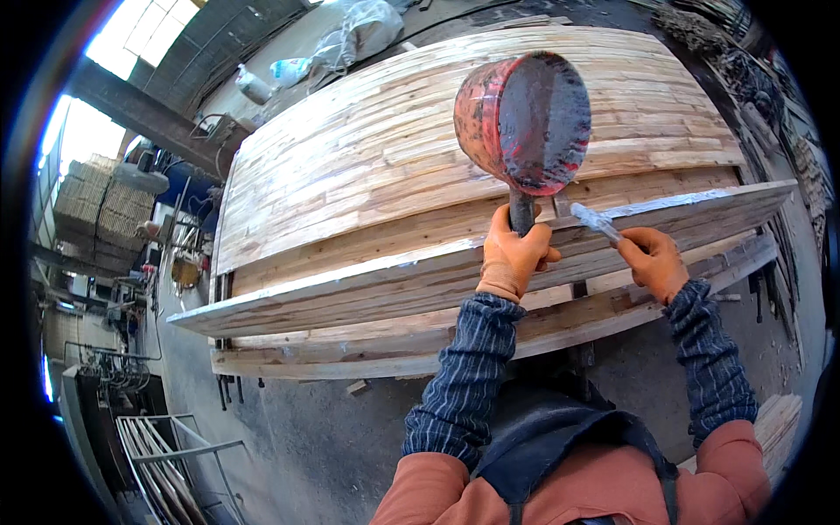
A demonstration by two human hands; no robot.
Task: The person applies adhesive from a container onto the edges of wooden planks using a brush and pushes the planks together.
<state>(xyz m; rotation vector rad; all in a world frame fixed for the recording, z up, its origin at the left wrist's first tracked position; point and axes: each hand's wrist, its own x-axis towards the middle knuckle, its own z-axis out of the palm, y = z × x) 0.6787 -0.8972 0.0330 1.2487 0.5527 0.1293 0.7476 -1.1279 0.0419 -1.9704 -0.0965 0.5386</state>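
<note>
My left hand [511, 256], in an orange glove, is closed round the dark handle of a red, smeared dipper [484, 114]. The dipper is tilted so that its dark, stained inside faces me. My right hand [654, 264], gloved alike, grips a small brush [595, 220] whose head is coated in white paste. The brush head is at the top edge of a long wooden board [394, 284]; whether it touches is hard to tell. White paste [674, 202] lies along that edge right of the brush, with thinner traces to the left.
Beyond the board lies a wide panel of joined wood strips [350, 149]. A second thick board [332, 357] runs nearer me. A metal rack [179, 455] stands at lower left. White bags [350, 39] lie at the back, and wood scraps [717, 52] are piled at far right.
</note>
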